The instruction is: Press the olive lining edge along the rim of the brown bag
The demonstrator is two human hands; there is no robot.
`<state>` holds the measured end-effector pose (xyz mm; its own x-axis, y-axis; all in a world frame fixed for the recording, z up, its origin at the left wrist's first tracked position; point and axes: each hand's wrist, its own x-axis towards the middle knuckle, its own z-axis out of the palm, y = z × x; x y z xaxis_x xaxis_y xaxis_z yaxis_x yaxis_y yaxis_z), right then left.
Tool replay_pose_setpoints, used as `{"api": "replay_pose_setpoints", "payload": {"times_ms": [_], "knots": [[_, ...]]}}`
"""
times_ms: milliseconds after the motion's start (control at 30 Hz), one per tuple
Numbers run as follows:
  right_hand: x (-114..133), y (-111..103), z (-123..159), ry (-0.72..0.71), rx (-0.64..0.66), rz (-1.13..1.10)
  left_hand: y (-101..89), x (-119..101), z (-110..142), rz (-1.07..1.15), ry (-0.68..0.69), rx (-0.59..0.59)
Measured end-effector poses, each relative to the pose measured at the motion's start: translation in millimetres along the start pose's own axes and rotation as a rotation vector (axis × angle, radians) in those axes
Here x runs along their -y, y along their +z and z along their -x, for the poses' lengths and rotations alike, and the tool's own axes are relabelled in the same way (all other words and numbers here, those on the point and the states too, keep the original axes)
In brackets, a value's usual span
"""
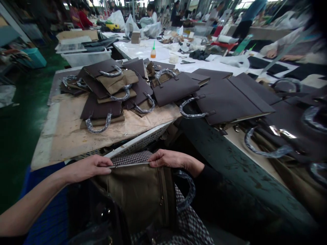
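An olive-brown bag lining (138, 194) with a zipped pocket lies across my lap, over checked cloth. My left hand (89, 168) pinches the left end of its upper edge between thumb and fingers. Farther right along that same edge, my right hand (173, 160) grips it with thumb and bent fingers. A plastic-wrapped handle (187, 190) curves out below my right wrist. Dark bag material and shiny metal fittings sit under my left forearm, where shadow hides the details.
Several dark brown bag pieces (176, 88) with wrapped handles are piled on the worktable (66, 136) ahead. More bags (296, 126) lie at the right. A white plastic crate (140, 139) stands below the table edge. Behind are a small orange-filled bottle (153, 52) and people working.
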<state>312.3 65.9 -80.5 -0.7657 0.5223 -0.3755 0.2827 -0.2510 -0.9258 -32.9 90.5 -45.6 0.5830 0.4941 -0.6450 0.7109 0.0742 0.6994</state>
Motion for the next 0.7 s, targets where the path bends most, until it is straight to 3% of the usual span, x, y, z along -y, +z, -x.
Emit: {"api": "replay_pose_setpoints", "payload": {"times_ms": [133,233,433,567,700], "knots": [[6,-2,0,0.013,-0.002,0.176,5.1,12,3,0.037,-0.005,-0.069],[19,3,-4,0.046,-0.016,0.460,9.9,10,4,0.013,-0.006,-0.119],[41,46,-55,-0.100,-0.138,0.818,13.0,-9,4,-0.006,0.048,-0.152],[48,61,-81,-0.102,-0.123,0.819,10.7,-9,10,0.024,0.024,-0.123],[46,45,-66,-0.069,0.004,0.660,5.2,0,27,0.046,-0.063,-0.051]]}}
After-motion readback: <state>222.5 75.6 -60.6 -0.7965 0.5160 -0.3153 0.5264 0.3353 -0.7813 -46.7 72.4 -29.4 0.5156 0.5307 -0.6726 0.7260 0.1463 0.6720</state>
